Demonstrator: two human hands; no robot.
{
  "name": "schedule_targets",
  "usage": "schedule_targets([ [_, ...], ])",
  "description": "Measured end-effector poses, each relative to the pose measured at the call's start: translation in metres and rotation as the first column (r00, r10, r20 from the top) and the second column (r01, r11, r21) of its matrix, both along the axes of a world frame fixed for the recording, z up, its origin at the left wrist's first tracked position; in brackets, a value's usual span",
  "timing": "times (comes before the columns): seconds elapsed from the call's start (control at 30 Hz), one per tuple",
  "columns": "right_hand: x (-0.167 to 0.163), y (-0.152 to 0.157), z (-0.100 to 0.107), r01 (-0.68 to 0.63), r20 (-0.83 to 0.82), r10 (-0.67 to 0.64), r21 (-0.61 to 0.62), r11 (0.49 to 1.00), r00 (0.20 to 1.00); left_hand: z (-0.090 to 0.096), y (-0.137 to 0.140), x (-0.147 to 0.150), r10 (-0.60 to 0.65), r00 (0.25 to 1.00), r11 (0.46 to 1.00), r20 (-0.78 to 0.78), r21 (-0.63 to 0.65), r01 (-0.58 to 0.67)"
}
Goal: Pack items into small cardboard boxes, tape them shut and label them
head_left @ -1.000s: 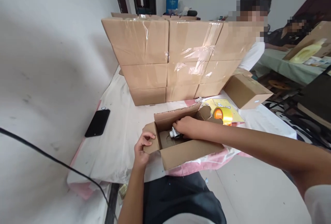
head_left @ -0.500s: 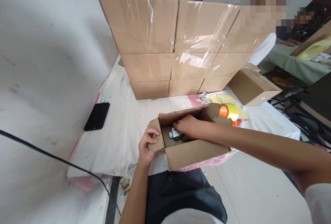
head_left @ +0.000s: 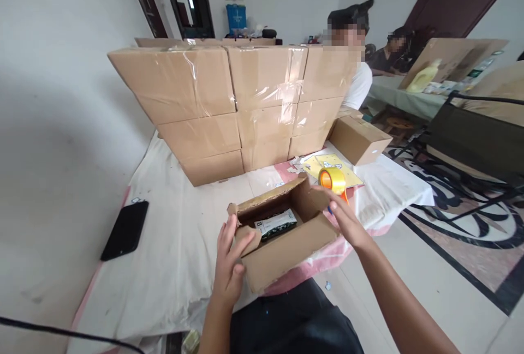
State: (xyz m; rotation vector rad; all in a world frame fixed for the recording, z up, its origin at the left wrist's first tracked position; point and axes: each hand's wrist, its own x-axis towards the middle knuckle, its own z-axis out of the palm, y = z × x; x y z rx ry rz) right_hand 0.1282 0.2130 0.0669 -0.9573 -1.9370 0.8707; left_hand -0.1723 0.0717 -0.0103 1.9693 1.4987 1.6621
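Note:
An open cardboard box [head_left: 282,258] stands at the near edge of the table, its flaps up. Inside lies a white and dark-green squeeze tube [head_left: 276,225], with lettering too small to read. At the box's left end, my left hand [head_left: 230,261] has its fingers spread against the short flap. My right hand [head_left: 346,222] rests its outstretched fingers along the right end flap, holding nothing. Just beyond that flap sits a tape dispenser [head_left: 333,180] with a yellow roll and orange body, partly hidden by the box and hand.
Stacked, taped cartons [head_left: 233,108] form a wall across the table. Another carton [head_left: 360,138] sits at the right, near a yellow sheet [head_left: 327,166]. A black phone [head_left: 126,229] lies left. Two people sit beyond; a folding chair [head_left: 478,147] stands right.
My right hand has let go of the tube inside the box and moved out to the right flap. My left hand's fingers have spread on the left flap. The view has tilted up and swung right.

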Motion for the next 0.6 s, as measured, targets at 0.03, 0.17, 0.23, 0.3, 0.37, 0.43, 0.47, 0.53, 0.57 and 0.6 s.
schedule_targets([
  [0.03,-0.002,-0.001,-0.006,-0.057,-0.001,0.057,-0.003,0.998,0.998,0.004,-0.001,-0.003,-0.007,0.996,1.000,-0.091,-0.007,0.007],
  [0.17,-0.009,-0.003,-0.013,-0.112,0.005,0.112,0.059,0.992,0.994,0.014,-0.002,-0.010,0.043,0.969,0.999,-0.243,0.030,-0.037],
  [0.23,-0.010,-0.001,-0.011,-0.091,-0.024,0.093,0.065,0.994,0.995,0.016,-0.002,-0.010,0.075,0.970,0.997,-0.230,0.006,-0.076],
  [0.3,-0.012,0.002,-0.010,-0.097,-0.038,0.099,0.039,0.995,0.994,0.018,0.000,-0.009,0.125,0.974,0.989,-0.187,-0.052,-0.137],
  [0.37,-0.013,0.004,-0.010,-0.118,-0.032,0.118,0.007,0.993,0.993,0.022,0.004,-0.007,0.181,0.976,0.972,-0.120,-0.130,-0.196],
  [0.43,-0.015,0.005,-0.013,-0.139,-0.017,0.139,-0.003,0.990,0.990,0.028,0.010,-0.005,0.215,0.975,0.953,-0.059,-0.204,-0.223],
  [0.47,-0.017,0.005,-0.015,-0.143,-0.010,0.143,0.002,0.990,0.990,0.030,0.014,-0.005,0.223,0.974,0.946,-0.038,-0.234,-0.226],
  [0.53,-0.019,0.003,-0.019,-0.139,-0.010,0.139,0.020,0.990,0.990,0.035,0.019,-0.003,0.230,0.973,0.937,-0.014,-0.267,-0.225],
  [0.57,-0.019,0.002,-0.022,-0.129,-0.019,0.130,0.029,0.991,0.991,0.037,0.021,-0.003,0.233,0.972,0.934,-0.001,-0.279,-0.224],
  [0.6,-0.020,0.001,-0.024,-0.114,-0.030,0.115,0.035,0.993,0.993,0.039,0.022,-0.003,0.239,0.971,0.928,0.016,-0.297,-0.223],
])
